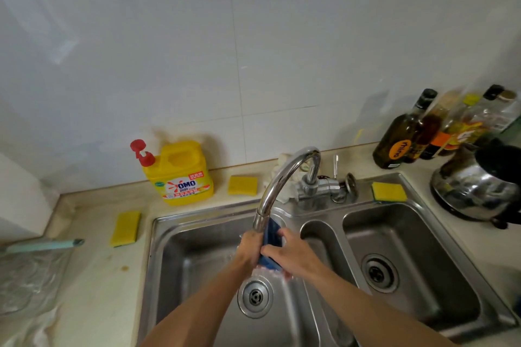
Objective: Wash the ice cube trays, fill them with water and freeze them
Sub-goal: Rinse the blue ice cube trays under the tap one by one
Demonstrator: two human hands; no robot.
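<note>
Dark blue ice cube tray (272, 235), held on edge between two bare hands under the spout of a curved chrome faucet (282, 177), above the left basin of a stainless steel double sink (197, 222). The left hand (249, 248) wraps its fingers around the tray's left side. The right hand (290, 253) grips the right side, fingers curled over the edge. Just below the hands is a pale pink shape (270, 272), perhaps a second tray or splashing water, too blurred to tell which. On the counter behind stand a yellow dish soap bottle (183, 177) with a red pump and three yellow sponges (243, 184). A steel kettle (476, 191) and cooking bottles (400, 138) sit to the right. The tray is probably light and, being wet, slippery. If it is silicone it will flex and twist, so a firm hold on both long edges likely suits it better than pinching one corner, above all once it is full of water.
</note>
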